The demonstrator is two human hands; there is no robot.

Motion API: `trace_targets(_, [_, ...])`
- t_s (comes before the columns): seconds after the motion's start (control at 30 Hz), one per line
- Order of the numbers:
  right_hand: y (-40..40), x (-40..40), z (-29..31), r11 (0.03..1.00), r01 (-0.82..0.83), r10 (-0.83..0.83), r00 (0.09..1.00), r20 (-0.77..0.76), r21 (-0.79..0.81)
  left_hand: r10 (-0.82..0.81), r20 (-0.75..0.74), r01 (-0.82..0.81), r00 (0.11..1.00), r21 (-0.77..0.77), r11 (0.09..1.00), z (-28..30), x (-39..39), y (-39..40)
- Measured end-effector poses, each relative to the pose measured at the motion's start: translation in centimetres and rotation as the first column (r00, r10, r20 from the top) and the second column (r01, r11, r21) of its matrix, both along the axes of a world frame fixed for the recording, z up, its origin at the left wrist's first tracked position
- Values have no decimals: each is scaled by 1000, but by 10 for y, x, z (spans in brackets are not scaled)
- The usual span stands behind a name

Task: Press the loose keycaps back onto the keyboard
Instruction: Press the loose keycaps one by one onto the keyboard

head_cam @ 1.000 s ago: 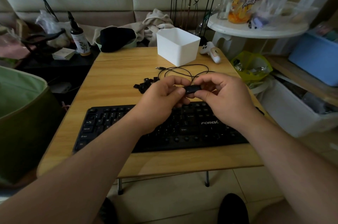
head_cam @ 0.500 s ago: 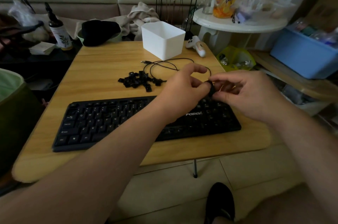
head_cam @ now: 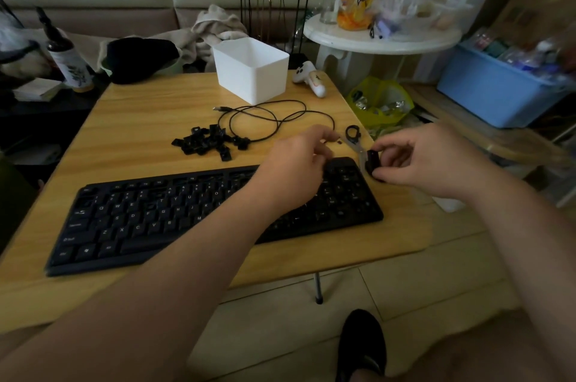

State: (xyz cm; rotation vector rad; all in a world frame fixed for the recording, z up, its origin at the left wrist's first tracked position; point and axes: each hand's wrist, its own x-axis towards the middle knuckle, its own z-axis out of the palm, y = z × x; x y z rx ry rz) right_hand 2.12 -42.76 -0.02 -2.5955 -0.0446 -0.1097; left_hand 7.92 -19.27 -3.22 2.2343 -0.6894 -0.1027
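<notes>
Nearest, black keyboard (head_cam: 187,213) flat on the wooden table (head_cam: 131,120); above its right end, left hand (head_cam: 296,169) with fingers curled, whether on anything cannot be told; just beside the keyboard's right edge, right hand (head_cam: 436,160) pinching a long black keycap (head_cam: 372,162) between thumb and fingertips; farther back, pile of loose keycaps (head_cam: 207,141) left of both hands, touching the coiled black cable (head_cam: 265,120); beyond, white box (head_cam: 252,70).
</notes>
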Motion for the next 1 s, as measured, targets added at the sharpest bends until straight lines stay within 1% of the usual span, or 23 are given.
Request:
trace_targets(0.07, [-6,5,-7,1000,14,-12,997,-71,24,8,196,-41,981,164,986,-7,6,12])
trace_targets(0.1, [-7,8,-10,1000,5,-2,994,-110,22,-5,264,-56,965,224,973,-12,8,17])
trace_targets(0.17, [-5,12,-15,1000,-21,25,985,-173,21,-38,328,-62,944,291,955,-21,10,26])
trace_targets(0.4, [1,22,-17,991,-122,101,954,-284,-57,-60,320,-53,945,334,941,-24,-2,38])
trace_targets(0.63, [3,23,-20,988,-113,78,956,-283,-108,-95,339,-28,936,341,940,-28,-9,36])
trace_targets(0.87, [13,24,-11,966,-122,49,952,-301,-229,-216,332,69,918,403,913,-29,-20,27])
trace_targets(1.0, [16,26,-11,960,-106,22,952,-307,-260,-224,328,78,918,405,911,-29,-21,24])
